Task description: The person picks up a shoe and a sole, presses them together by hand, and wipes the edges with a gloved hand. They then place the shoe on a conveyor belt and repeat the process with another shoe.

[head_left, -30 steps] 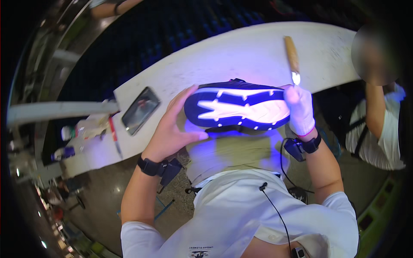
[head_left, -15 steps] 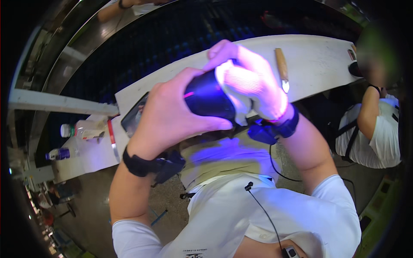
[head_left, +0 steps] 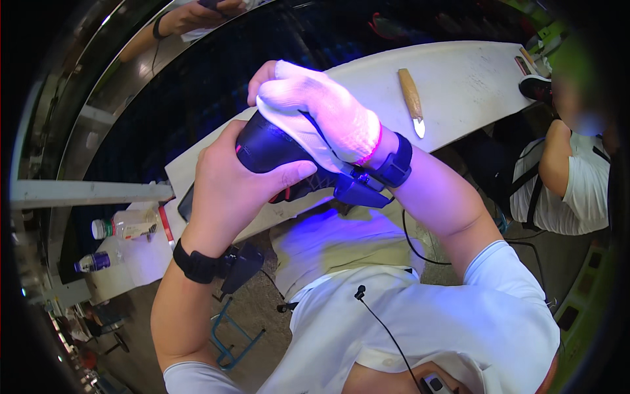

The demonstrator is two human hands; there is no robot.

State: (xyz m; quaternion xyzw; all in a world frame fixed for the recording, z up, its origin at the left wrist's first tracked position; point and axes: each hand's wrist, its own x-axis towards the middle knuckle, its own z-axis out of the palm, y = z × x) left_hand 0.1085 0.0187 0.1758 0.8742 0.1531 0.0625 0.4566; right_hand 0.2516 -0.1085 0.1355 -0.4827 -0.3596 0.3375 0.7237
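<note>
Above the bench I hold a black shoe (head_left: 266,146) with a pale sole edge and small red accents. My bare left hand (head_left: 226,180) is wrapped around its rounded end, the thumb pressing on the near side. My right hand (head_left: 321,108), in a white knitted glove with a bare fingertip showing, lies across the sole side with its fingers curled over the far edge. Its palm and whatever may be in it are hidden. Purple-blue light falls on the glove and shoe. Dark straps with small black devices sit on both wrists.
A wooden-handled knife (head_left: 410,95) with a short blade lies on the white bench (head_left: 472,72). Two bottles, a clear one (head_left: 134,224) and a purple-labelled one (head_left: 92,262), are at left near a red-ended strip (head_left: 165,223). Another shoe (head_left: 535,87) and a seated person (head_left: 558,177) are at right.
Both hands and the shoe have shifted left in view. My right hand has swung over the shoe, showing more of the glove's back and the pale sole edge.
</note>
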